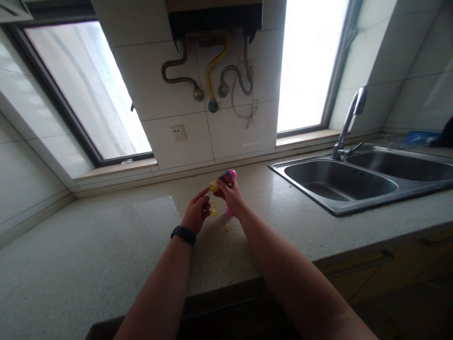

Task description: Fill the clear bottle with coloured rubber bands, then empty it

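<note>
My right hand [230,191] is closed around a small tube-shaped container [227,177] with bands of blue, red and dark colour, a pink end and a yellow end. It is tilted, yellow end down to the left. My left hand [198,208] points its index finger at that yellow end and seems to touch it; the other fingers are curled in. Whether anything is between them is hidden. Several small yellow pieces [214,213] lie on the counter below, with one yellow ring-like piece [228,227] nearer me. A pink object [229,211] is partly hidden by my right wrist.
The speckled counter [116,245] runs along the tiled wall. To the right is a double steel sink [339,177] with a faucet [350,120]. A wall socket [178,133] and hoses [212,71] are above. A blue item [421,138] lies beyond the sink.
</note>
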`<action>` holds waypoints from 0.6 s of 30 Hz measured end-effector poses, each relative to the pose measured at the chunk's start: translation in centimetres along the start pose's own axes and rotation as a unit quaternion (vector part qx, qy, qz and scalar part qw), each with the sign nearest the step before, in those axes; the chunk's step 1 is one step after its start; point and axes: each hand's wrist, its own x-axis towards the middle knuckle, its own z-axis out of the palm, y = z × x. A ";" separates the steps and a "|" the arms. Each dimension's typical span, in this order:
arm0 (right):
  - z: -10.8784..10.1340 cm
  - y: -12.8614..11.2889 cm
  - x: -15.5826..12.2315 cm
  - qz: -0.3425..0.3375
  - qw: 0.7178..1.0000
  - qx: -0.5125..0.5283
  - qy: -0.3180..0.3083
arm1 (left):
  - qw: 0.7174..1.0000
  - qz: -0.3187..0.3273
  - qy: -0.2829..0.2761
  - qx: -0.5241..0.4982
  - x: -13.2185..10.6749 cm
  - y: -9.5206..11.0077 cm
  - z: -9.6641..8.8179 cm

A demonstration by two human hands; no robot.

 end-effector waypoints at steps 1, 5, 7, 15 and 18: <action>0.1 0.0 -0.1 0.004 1.000 0.005 -0.003 | 1.000 -0.002 -0.005 -0.006 0.0 0.0 0.0; 0.2 -0.1 -0.3 0.016 1.000 0.001 -0.011 | 1.000 -0.003 -0.007 0.005 0.1 -0.1 -0.1; 0.3 -0.1 -0.4 0.019 1.000 -0.002 -0.018 | 1.000 0.002 -0.008 0.024 0.1 -0.2 -0.1; 0.1 0.0 -0.5 0.017 0.999 -0.013 -0.048 | 0.979 0.054 -0.065 0.187 0.6 -1.5 -0.5; 0.1 0.2 -0.4 0.011 0.998 -0.022 -0.050 | 0.970 0.055 -0.071 0.228 0.8 -1.9 -0.7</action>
